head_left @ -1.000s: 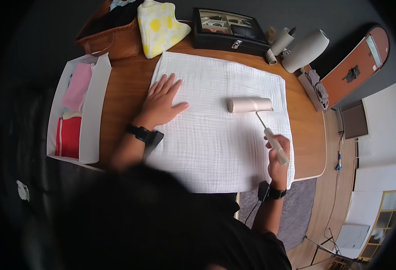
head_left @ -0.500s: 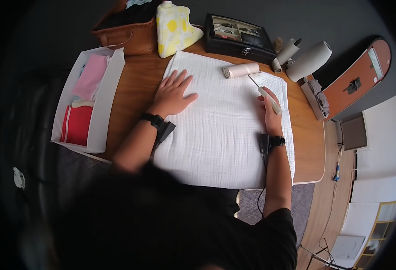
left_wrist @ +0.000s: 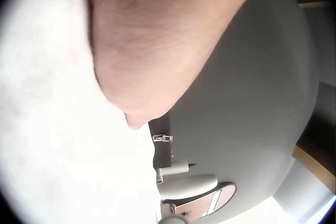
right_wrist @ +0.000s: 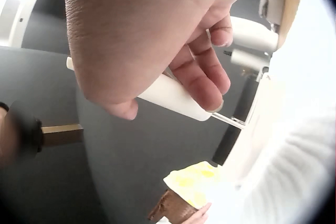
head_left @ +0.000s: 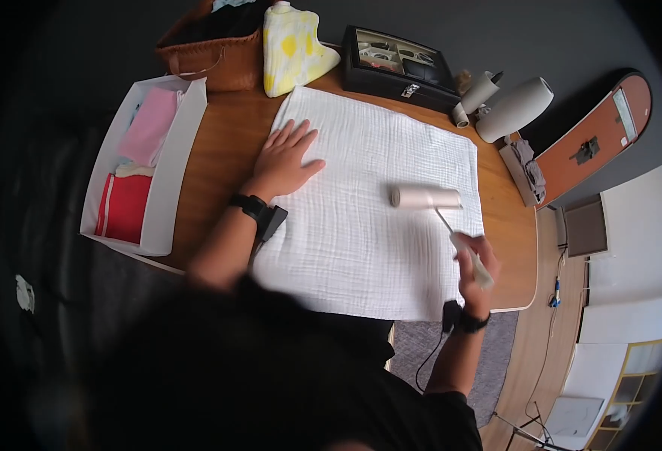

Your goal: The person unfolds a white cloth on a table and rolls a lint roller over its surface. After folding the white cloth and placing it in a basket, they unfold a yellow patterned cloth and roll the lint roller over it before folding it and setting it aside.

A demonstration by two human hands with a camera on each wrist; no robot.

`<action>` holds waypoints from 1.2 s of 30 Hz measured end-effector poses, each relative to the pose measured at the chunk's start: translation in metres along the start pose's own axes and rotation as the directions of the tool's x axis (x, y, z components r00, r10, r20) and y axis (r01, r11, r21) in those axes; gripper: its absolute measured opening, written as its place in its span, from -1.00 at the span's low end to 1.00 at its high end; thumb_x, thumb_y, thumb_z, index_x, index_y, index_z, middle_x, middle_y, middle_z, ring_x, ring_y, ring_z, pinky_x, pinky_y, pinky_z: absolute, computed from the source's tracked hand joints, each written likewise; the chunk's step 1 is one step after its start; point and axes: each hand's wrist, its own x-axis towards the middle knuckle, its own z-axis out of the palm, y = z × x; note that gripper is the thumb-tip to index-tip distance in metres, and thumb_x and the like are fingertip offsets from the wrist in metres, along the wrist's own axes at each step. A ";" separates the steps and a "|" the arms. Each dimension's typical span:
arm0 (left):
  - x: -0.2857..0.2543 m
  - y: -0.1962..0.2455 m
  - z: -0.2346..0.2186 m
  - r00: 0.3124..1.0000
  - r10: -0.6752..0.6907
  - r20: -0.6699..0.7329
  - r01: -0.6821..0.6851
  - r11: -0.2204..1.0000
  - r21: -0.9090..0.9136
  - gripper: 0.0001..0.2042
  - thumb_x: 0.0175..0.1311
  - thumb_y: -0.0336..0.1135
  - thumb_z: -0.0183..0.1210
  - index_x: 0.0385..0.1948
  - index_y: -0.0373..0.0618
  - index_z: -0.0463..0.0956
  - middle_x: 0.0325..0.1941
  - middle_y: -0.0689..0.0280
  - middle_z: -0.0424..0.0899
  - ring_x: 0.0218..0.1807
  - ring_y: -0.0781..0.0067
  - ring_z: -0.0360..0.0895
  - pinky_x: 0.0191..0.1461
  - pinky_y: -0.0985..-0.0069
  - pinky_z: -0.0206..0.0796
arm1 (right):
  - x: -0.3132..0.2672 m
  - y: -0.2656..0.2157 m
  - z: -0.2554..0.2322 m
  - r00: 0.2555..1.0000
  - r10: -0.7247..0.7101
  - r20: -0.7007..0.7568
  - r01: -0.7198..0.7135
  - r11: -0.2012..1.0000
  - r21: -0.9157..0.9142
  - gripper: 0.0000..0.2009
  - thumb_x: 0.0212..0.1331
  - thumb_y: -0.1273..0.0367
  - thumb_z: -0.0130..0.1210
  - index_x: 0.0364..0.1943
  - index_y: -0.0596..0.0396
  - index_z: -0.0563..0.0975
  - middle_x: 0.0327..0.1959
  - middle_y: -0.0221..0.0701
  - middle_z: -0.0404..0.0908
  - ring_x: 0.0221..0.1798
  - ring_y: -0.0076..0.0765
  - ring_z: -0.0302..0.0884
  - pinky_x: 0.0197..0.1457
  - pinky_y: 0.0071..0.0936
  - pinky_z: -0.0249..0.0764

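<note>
A white crinkled cloth [head_left: 346, 225] lies spread on the wooden table. On its left side my left hand [head_left: 282, 164] rests flat with the fingers spread; the left wrist view shows the side of that hand [left_wrist: 152, 40] against the cloth. My right hand [head_left: 477, 274] grips the pale handle [head_left: 472, 259] of a roller near the cloth's right edge. The roller's cylinder [head_left: 425, 198] is over the right half of the cloth. In the right wrist view, curled fingers [right_wrist: 202, 85] hold the handle [right_wrist: 170, 95].
A white box [head_left: 162, 188] with folded pink and red cloths stands left. Behind are a brown basket [head_left: 229, 64], a yellow-spotted cloth [head_left: 293, 52] and a black glasses case [head_left: 398, 71]. A white vase [head_left: 515, 110] and a small box [head_left: 522, 177] stand right.
My right hand has moved the roller up the cloth, away from me, and then back down toward me. My left hand stays flat on the cloth.
</note>
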 end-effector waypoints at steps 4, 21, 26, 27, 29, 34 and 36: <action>0.000 0.003 -0.003 1.000 0.006 0.009 -0.006 1.000 0.008 -0.28 0.54 0.21 0.12 0.60 0.02 0.31 0.79 0.25 0.13 0.81 0.12 -0.08 0.81 0.14 -0.24 | -0.015 -0.029 -0.026 0.994 0.095 0.049 -0.096 0.995 0.026 -0.70 0.51 0.25 0.14 -0.16 0.24 0.75 -0.45 -0.23 0.68 -0.48 -0.24 0.62 -0.32 -0.34 0.49; -0.002 0.002 0.000 1.000 0.011 -0.021 -0.011 1.000 0.020 -0.30 0.54 0.20 0.14 0.59 0.05 0.33 0.78 0.25 0.16 0.80 0.11 -0.04 0.80 0.13 -0.22 | 0.053 -0.036 0.053 0.993 0.076 -0.092 -0.083 0.994 -0.069 -0.85 0.42 0.34 0.27 -0.15 0.12 0.74 -0.44 -0.17 0.76 -0.42 -0.12 0.77 -0.30 -0.36 0.59; -0.001 0.001 0.003 1.000 0.021 -0.022 -0.020 0.999 0.037 -0.28 0.55 0.23 0.11 0.59 0.01 0.32 0.78 0.24 0.15 0.80 0.08 -0.05 0.81 0.13 -0.23 | 0.015 -0.084 0.014 0.990 0.133 -0.050 -0.137 0.986 -0.091 -0.81 0.38 0.39 0.17 -0.31 0.20 0.74 -0.55 -0.15 0.69 -0.53 -0.10 0.69 -0.36 -0.29 0.55; -0.001 0.001 0.002 1.000 0.016 -0.019 -0.016 0.999 0.040 -0.28 0.55 0.23 0.11 0.59 0.01 0.32 0.78 0.24 0.15 0.80 0.08 -0.05 0.81 0.13 -0.23 | 0.010 -0.084 0.013 0.984 0.164 -0.065 -0.169 0.983 -0.077 -0.81 0.39 0.40 0.16 -0.29 0.20 0.74 -0.52 -0.15 0.71 -0.52 -0.13 0.69 -0.34 -0.31 0.55; -0.001 0.002 0.001 1.000 0.015 -0.012 -0.014 0.999 0.050 -0.28 0.55 0.23 0.11 0.60 0.01 0.31 0.78 0.24 0.15 0.80 0.10 -0.04 0.81 0.15 -0.23 | 0.008 -0.083 0.015 0.975 0.202 -0.088 -0.207 0.977 -0.050 -0.82 0.41 0.41 0.15 -0.23 0.21 0.75 -0.47 -0.15 0.74 -0.49 -0.18 0.70 -0.32 -0.34 0.56; -0.001 0.003 0.001 1.000 0.008 -0.004 -0.008 0.999 0.047 -0.29 0.55 0.21 0.11 0.61 0.05 0.30 0.79 0.26 0.15 0.81 0.14 -0.05 0.81 0.16 -0.23 | 0.032 -0.039 0.060 0.958 0.260 -0.117 -0.257 0.966 0.042 -0.86 0.45 0.40 0.24 -0.12 0.16 0.76 -0.36 -0.15 0.80 -0.37 -0.23 0.79 -0.23 -0.39 0.62; 0.000 0.004 0.000 1.000 0.007 -0.006 -0.007 0.999 0.054 -0.30 0.55 0.20 0.11 0.61 0.08 0.30 0.79 0.27 0.14 0.81 0.16 -0.05 0.80 0.15 -0.22 | 0.054 -0.017 0.079 0.968 0.211 -0.136 -0.204 0.977 0.065 -0.85 0.47 0.37 0.25 -0.09 0.15 0.74 -0.35 -0.16 0.81 -0.35 -0.21 0.83 -0.23 -0.39 0.63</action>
